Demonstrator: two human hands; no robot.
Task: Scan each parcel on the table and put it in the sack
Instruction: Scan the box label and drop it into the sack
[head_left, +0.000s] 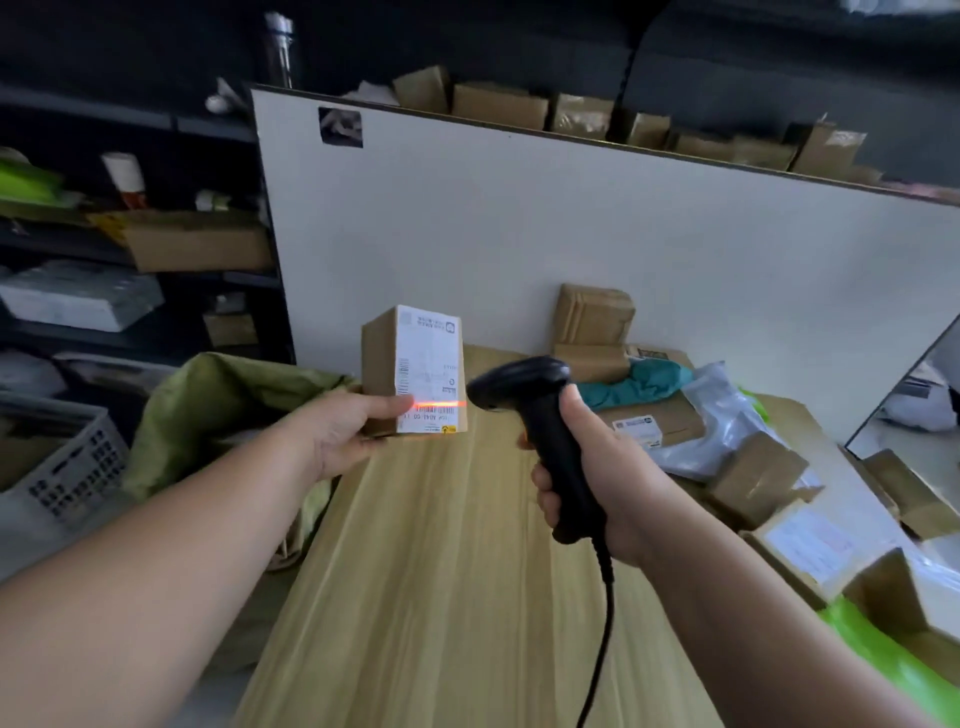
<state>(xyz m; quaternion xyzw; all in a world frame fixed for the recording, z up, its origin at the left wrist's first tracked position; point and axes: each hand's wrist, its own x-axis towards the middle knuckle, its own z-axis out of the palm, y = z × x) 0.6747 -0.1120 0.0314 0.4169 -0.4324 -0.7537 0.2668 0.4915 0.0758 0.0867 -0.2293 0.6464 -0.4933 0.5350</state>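
The left hand is gripping a small box above the table, beside the sack, while the right hand is clutching the scanner (beam is crossing the barcode), and any wobble risks a misread.

The left grip shows only its thumb; its fingers are hidden behind the small parcel, and the print on its label is too small to read. The cable of the scanner runs off the bottom edge. The white board hides all but the tops of the cartons behind it. The lower part of the green sack sits behind the left forearm.
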